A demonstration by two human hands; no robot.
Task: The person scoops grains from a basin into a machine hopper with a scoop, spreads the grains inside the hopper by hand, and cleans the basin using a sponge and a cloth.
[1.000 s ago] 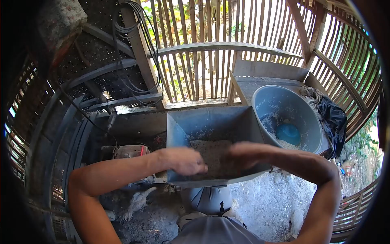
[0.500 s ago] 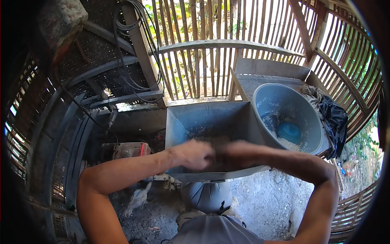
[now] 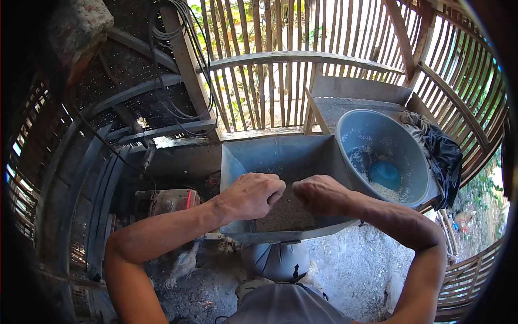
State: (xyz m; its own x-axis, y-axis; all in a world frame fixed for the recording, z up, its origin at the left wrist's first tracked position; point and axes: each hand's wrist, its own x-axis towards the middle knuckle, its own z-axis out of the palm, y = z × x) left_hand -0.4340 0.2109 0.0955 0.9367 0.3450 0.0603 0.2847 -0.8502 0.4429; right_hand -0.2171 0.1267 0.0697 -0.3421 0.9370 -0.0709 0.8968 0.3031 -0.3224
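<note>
Both fists hang over a grey metal hopper (image 3: pixel 280 147), close together with a small gap between the knuckles. My left hand (image 3: pixel 252 194) is closed, its fingers curled in and the thumb side facing right. Opposite it, my right hand (image 3: pixel 319 194) is closed too, with the knuckles facing left. Whatever either fist may hold is hidden by the fingers. Pale brown grainy material (image 3: pixel 286 217) covers the bottom of the hopper below the hands. Beneath the hopper's near edge, a bulging grey sack (image 3: pixel 274 262) stands near my legs.
Right of the hopper, a big blue-grey tub (image 3: pixel 353 148) holds pale grains and a blue bowl (image 3: pixel 384 175). Dark cloth (image 3: pixel 442 154) lies beside it. A rusty motor (image 3: pixel 167 200) sits left of the hopper. Coiled hose (image 3: pixel 167 35) hangs on a post by the slatted wall.
My hands, blurred and lower in the hopper before, are now slightly higher and sharp. A gap shows between the fists, and the grainy material below is more visible.
</note>
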